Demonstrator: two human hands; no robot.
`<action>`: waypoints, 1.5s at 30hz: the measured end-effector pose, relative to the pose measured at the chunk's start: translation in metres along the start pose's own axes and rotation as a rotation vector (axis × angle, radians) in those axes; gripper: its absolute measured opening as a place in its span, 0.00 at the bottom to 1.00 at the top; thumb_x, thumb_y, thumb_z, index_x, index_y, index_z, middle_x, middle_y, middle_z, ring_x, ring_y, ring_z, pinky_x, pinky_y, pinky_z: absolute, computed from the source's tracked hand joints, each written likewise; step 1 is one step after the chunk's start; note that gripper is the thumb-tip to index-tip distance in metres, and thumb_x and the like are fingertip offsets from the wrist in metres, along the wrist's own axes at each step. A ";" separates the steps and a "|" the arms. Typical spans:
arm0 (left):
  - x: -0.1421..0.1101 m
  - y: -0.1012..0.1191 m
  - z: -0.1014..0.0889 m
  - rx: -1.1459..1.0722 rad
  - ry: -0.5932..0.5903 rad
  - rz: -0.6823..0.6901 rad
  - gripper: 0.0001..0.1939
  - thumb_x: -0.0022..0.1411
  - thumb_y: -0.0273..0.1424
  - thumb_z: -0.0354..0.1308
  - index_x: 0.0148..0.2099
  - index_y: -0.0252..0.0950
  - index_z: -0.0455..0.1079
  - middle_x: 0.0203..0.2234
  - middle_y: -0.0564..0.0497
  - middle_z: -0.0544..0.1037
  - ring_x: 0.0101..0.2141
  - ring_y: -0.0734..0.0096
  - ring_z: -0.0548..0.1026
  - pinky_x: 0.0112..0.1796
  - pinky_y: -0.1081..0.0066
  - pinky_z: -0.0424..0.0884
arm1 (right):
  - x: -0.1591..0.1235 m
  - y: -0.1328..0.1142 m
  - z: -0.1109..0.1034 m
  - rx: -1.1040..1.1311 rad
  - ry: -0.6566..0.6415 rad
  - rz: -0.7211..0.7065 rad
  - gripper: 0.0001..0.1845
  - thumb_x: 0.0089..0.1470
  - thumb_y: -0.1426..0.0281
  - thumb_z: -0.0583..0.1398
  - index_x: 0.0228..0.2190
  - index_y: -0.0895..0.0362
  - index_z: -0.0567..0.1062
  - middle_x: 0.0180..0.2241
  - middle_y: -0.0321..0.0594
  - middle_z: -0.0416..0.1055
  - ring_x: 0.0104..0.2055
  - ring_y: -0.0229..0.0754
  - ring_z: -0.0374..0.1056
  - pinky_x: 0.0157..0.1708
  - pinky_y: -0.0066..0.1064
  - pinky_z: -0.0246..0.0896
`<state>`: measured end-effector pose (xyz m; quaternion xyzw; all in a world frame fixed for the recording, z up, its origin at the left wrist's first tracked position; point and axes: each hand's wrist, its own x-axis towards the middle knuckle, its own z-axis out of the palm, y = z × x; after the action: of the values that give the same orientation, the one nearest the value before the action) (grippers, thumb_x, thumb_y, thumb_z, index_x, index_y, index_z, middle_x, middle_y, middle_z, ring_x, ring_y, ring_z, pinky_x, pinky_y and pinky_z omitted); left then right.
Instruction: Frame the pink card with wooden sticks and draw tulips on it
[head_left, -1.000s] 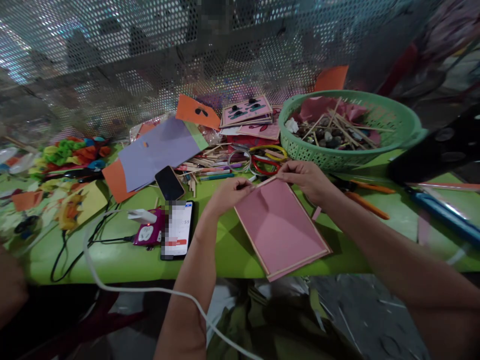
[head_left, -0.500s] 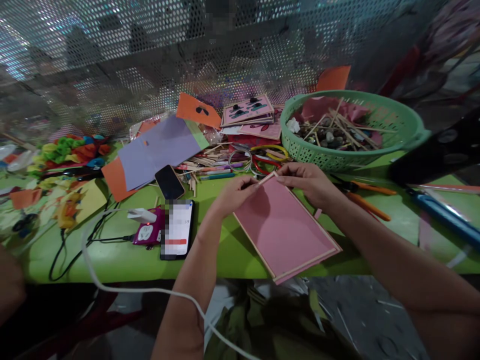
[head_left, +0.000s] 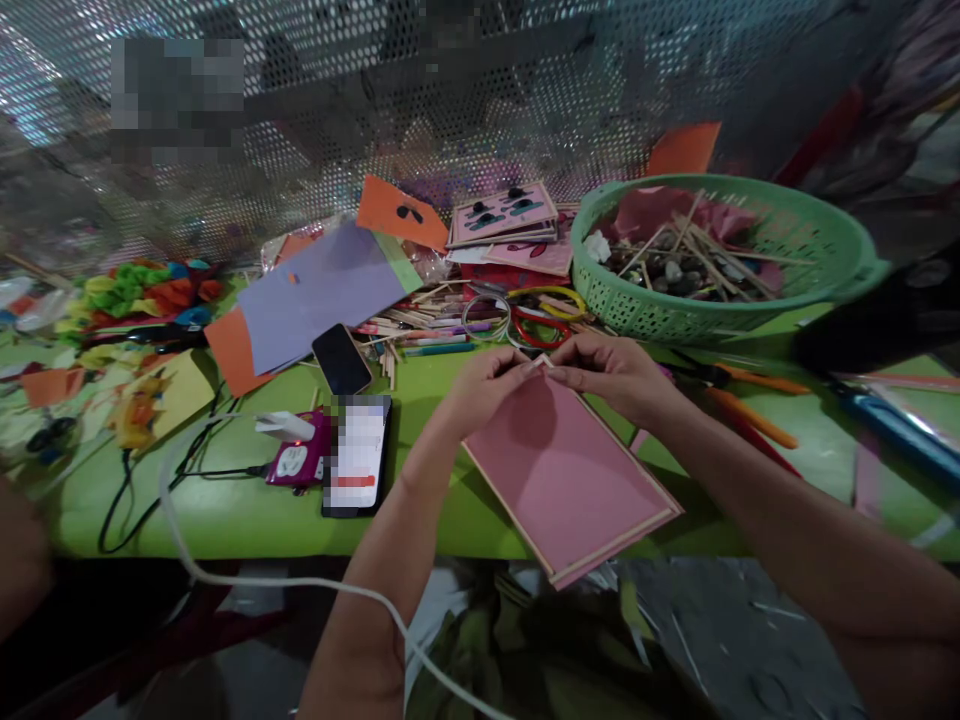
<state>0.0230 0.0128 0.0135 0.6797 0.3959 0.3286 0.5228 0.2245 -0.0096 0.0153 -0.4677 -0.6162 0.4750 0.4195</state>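
Observation:
A pink paper sheet [head_left: 570,480] edged with thin wooden sticks lies slanted at the front of the green table, its near corner reaching past the table's edge. My left hand [head_left: 491,390] grips its far end, thumb on top near the corner. On the other side of that corner, my right hand [head_left: 604,372] pinches the same edge with thumb above and fingers beneath. Both thumbs almost meet there. The fingers underneath are partly hidden by the sheet.
A green basket [head_left: 675,318] with sticks and stones stands back right. Orange-handled pliers [head_left: 757,415] lie right of my hand. Two phones, one dark [head_left: 341,360] and one lit [head_left: 358,455], lie left beside a purple power adapter [head_left: 296,465]. A white cable [head_left: 285,580] crosses my left forearm.
My hands have closed in on the sheet's far corner, the left sliding right toward it. The sheet's near corner sits slightly lower in view.

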 end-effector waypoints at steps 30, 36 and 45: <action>0.002 -0.006 -0.006 -0.125 0.283 -0.044 0.06 0.59 0.32 0.63 0.31 0.36 0.74 0.26 0.56 0.74 0.31 0.73 0.69 0.39 0.71 0.65 | 0.003 0.002 -0.006 -0.024 -0.088 0.104 0.34 0.45 0.36 0.67 0.26 0.56 0.76 0.23 0.34 0.68 0.27 0.37 0.61 0.30 0.32 0.53; 0.002 -0.002 -0.010 -0.208 0.328 -0.075 0.05 0.60 0.30 0.63 0.31 0.36 0.74 0.26 0.56 0.73 0.30 0.74 0.67 0.37 0.72 0.64 | 0.001 -0.003 -0.006 0.039 -0.180 0.248 0.30 0.39 0.43 0.74 0.28 0.56 0.77 0.26 0.34 0.69 0.29 0.38 0.62 0.31 0.31 0.55; -0.001 -0.004 -0.015 -0.250 0.280 -0.128 0.05 0.58 0.33 0.66 0.34 0.37 0.76 0.26 0.56 0.73 0.29 0.75 0.67 0.33 0.73 0.62 | 0.000 -0.003 -0.005 0.051 -0.188 0.221 0.28 0.39 0.46 0.75 0.29 0.56 0.78 0.27 0.35 0.73 0.29 0.39 0.65 0.31 0.31 0.59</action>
<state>0.0090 0.0192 0.0136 0.5305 0.4634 0.4327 0.5627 0.2291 -0.0086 0.0190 -0.4752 -0.5853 0.5754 0.3171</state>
